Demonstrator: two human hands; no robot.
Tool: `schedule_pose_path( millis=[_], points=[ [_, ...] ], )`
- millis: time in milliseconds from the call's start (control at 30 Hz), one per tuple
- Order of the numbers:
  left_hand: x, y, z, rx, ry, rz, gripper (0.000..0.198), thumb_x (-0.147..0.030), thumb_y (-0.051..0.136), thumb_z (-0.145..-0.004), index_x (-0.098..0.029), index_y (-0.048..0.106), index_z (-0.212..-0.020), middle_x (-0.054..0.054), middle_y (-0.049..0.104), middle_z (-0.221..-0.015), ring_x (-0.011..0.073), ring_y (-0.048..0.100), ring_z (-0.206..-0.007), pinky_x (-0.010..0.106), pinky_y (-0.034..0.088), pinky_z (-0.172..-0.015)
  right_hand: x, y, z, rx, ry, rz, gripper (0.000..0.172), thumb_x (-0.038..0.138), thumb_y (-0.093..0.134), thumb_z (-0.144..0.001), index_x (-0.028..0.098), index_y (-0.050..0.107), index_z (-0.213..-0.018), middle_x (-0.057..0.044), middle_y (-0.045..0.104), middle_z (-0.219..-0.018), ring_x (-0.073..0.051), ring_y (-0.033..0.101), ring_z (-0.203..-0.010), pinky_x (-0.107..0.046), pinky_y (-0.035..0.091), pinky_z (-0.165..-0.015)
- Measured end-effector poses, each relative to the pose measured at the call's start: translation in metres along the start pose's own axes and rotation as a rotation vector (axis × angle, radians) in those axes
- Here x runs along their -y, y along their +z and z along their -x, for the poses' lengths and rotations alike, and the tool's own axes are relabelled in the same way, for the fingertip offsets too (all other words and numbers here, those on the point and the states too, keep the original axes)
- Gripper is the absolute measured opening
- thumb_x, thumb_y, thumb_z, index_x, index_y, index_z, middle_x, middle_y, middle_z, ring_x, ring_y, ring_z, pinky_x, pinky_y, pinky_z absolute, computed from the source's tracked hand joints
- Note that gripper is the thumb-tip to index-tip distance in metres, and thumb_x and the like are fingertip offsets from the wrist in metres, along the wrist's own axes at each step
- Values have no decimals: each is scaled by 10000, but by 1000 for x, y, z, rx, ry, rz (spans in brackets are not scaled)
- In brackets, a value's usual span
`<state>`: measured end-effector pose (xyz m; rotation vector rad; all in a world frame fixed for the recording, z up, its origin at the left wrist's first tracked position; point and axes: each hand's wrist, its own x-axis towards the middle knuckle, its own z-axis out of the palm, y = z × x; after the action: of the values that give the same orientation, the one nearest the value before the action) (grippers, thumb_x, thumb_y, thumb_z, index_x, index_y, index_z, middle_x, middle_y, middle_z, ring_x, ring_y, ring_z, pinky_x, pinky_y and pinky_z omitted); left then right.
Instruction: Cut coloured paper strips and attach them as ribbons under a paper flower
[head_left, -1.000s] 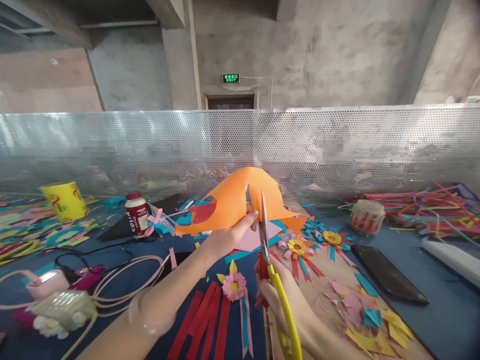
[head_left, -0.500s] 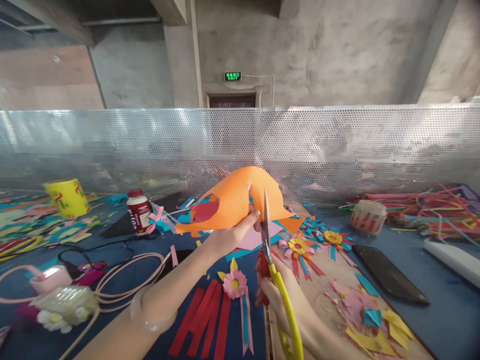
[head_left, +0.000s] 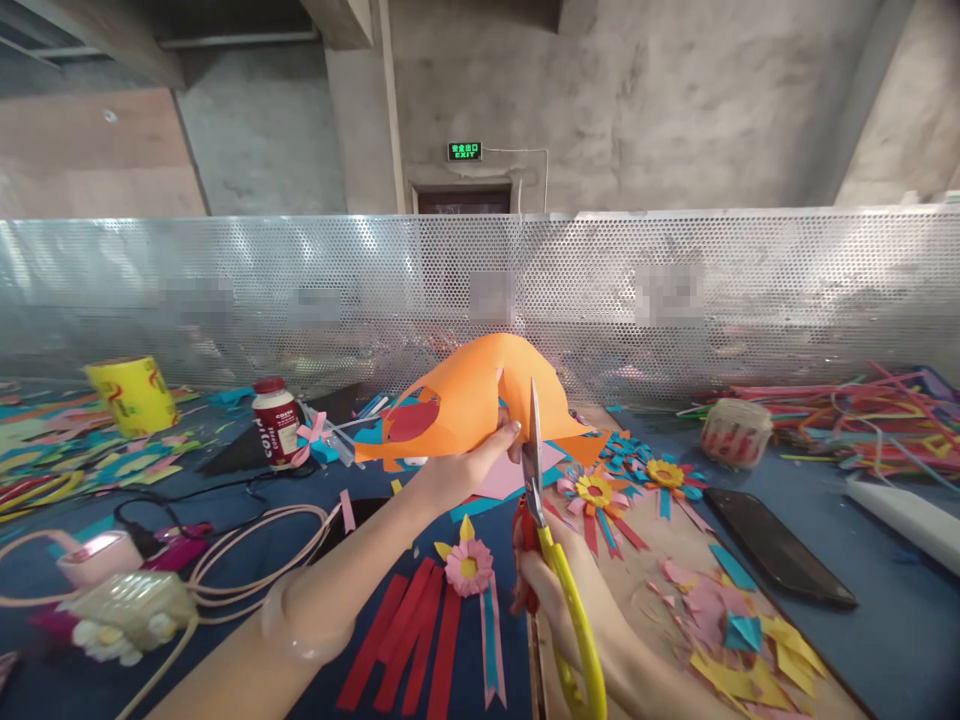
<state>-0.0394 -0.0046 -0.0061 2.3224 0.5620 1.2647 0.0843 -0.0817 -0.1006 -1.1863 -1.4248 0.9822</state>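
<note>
A curved sheet of orange paper (head_left: pixel 472 385) hangs in the air over the table, with a slit running up its middle. My left hand (head_left: pixel 480 460) pinches its lower edge beside that slit, thumb on top. In my right hand (head_left: pixel 555 580) is a pair of scissors (head_left: pixel 574 610) with yellow and red handles, its blades pointing up in front of the paper's right part. The blades look nearly closed. Below my hands lie a pink paper flower (head_left: pixel 469 568) with a striped tail and several red paper strips (head_left: pixel 409 640).
Two flower rosettes with yellow middles, one a pink rosette (head_left: pixel 595 492), lie right of the scissors. Farther right are a black phone (head_left: pixel 780 548), paper scraps (head_left: pixel 750 640) and a tape roll (head_left: pixel 736 433). Leftward stand a bottle (head_left: pixel 277 425), a yellow roll (head_left: pixel 133 395) and cables (head_left: pixel 255 540). A perforated metal screen (head_left: pixel 300 300) runs behind.
Almost nothing differs. The orange paper's left end has shifted slightly, uncovering a bit more blue paper behind it; both hands keep their hold.
</note>
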Motion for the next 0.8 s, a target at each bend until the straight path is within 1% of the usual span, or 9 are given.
schedule_pose_path(
  millis=[100,267,467,600,800],
  points=[
    [0,0,-1,1,-12,26,333,-272,420,-886,-208,536,-581,11,617,-678,192,589,-779,327,367,-946,0,1,0,-11,14,6,16,195,382,-722,204,373,-712,66,456,-483,-111,501,-421,-207,384,-426],
    [2,0,-1,36,-51,64,341,-293,401,-896,-200,513,-587,14,609,-682,170,586,-770,290,378,-929,3,2,1,6,40,-30,80,195,386,-752,206,354,-679,83,413,-431,-100,479,-378,-181,363,-386],
    [2,1,1,54,-95,8,355,-331,369,-909,-199,481,-598,10,600,-697,167,575,-786,323,388,-935,2,5,-1,-43,52,-53,161,281,399,-814,202,360,-678,81,425,-432,-105,501,-361,-167,348,-353],
    [2,2,0,54,-88,-1,351,-318,370,-906,-204,456,-585,-1,576,-666,156,569,-762,313,403,-921,3,5,-2,-53,78,-32,183,318,398,-827,201,371,-690,88,414,-414,-96,481,-328,-151,328,-326],
    [3,0,-1,35,-68,-17,366,-328,379,-890,-205,431,-549,-10,549,-624,149,574,-748,290,405,-928,1,4,-3,-79,67,14,230,359,397,-834,201,378,-668,82,405,-386,-106,453,-288,-175,362,-303]
  ],
)
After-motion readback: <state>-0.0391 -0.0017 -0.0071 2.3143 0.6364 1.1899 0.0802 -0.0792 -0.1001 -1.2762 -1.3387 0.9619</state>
